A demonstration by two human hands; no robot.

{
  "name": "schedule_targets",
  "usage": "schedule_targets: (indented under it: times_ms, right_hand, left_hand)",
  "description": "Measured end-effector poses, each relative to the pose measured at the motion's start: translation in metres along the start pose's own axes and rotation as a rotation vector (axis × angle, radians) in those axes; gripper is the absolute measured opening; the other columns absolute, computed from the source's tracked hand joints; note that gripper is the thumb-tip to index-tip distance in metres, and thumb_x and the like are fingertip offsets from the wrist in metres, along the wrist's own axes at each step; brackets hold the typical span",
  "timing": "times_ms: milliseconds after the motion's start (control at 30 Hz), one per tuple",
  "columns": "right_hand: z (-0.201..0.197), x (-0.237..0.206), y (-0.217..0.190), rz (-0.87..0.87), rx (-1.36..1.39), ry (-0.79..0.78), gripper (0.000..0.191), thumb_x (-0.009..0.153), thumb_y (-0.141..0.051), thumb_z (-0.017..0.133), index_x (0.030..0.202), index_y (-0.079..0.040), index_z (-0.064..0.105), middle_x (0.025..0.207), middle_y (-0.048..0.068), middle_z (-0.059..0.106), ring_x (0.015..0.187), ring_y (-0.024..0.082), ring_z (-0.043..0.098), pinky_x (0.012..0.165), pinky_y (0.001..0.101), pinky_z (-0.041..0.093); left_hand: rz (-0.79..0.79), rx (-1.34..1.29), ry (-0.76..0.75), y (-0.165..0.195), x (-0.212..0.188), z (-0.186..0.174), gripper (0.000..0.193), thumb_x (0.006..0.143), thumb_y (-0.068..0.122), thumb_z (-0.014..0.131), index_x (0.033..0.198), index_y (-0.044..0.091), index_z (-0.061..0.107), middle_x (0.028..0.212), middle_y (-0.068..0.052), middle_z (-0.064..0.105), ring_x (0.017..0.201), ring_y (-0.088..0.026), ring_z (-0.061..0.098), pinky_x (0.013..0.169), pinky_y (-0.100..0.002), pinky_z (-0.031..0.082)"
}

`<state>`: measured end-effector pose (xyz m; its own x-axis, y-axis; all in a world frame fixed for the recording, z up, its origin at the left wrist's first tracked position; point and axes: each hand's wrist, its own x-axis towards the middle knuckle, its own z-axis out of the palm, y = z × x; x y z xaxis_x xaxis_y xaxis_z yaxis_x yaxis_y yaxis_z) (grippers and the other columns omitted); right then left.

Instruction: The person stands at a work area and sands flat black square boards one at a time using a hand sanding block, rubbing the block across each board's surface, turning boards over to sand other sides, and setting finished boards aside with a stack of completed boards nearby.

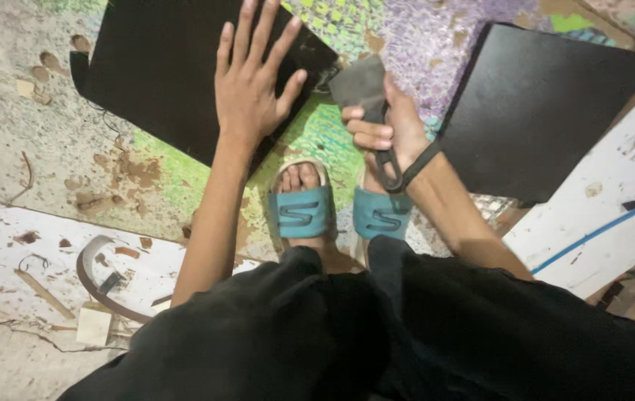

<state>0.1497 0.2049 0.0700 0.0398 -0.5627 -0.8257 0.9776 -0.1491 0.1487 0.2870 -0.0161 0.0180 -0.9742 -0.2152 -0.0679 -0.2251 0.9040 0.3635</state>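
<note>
Black trousers (377, 334) fill the bottom of the view, and below the knees two feet in teal slide sandals (301, 212) stand on a floor (72, 148) covered with stained, patterned sheets. Left hand (252, 85) lies flat with fingers spread, pressing on a black board (161, 67) that rests on the floor. Right hand (388, 126) is closed around the dark handle of a wide scraper (362, 85), its grey blade pointing up and touching the board's right edge. A second black board (547, 104) lies well apart to the right
</note>
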Motion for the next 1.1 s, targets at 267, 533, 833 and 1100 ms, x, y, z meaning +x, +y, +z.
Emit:
schedule_targets:
  times_ms: [267,533,833,1100]
  right_hand:
    - [-0.02,-0.049,0.018,-0.153,0.035,-0.106,0.064,0.108,-0.063,0.038,0.114,0.0,0.046,0.083,0.004,0.048,0.044,0.003,0.033,0.037,0.0177,0.031]
    - [-0.015,-0.052,0.022,-0.252,0.027,-0.142,0.063,0.108,-0.059,0.036,0.124,0.001,0.047,0.081,0.004,0.053,0.043,0.004,0.035,0.038,0.0204,0.036]
    - [-0.032,-0.16,-0.051,-0.89,-0.232,-0.205,0.056,0.115,-0.049,0.044,0.14,0.0,0.05,0.089,0.011,0.058,0.049,0.004,0.034,0.043,0.0163,0.026]
    - [-0.052,-0.144,-0.065,-1.001,-0.957,0.015,0.064,0.116,-0.058,0.048,0.122,0.006,0.044,0.09,0.011,0.068,0.065,0.012,0.058,0.058,0.026,0.046]
  left_hand:
    - [0.066,0.051,0.026,0.015,0.012,0.004,0.064,0.109,0.047,0.063,0.163,0.017,0.045,0.169,-0.011,0.033,0.157,-0.033,0.022,0.126,-0.053,0.016]
    - [0.382,0.131,0.07,0.027,0.043,0.015,0.044,0.094,0.038,0.076,0.123,0.007,0.063,0.13,-0.016,0.059,0.125,-0.031,0.053,0.114,-0.048,0.036]
    - [0.442,0.323,0.044,0.005,0.036,0.016,0.023,0.091,0.029,0.075,0.094,0.007,0.071,0.111,-0.009,0.061,0.12,-0.024,0.055,0.115,-0.045,0.041]
    - [0.331,0.258,0.176,0.006,0.022,-0.005,0.035,0.087,0.039,0.076,0.103,0.008,0.072,0.118,-0.009,0.063,0.115,-0.028,0.06,0.103,-0.048,0.043]
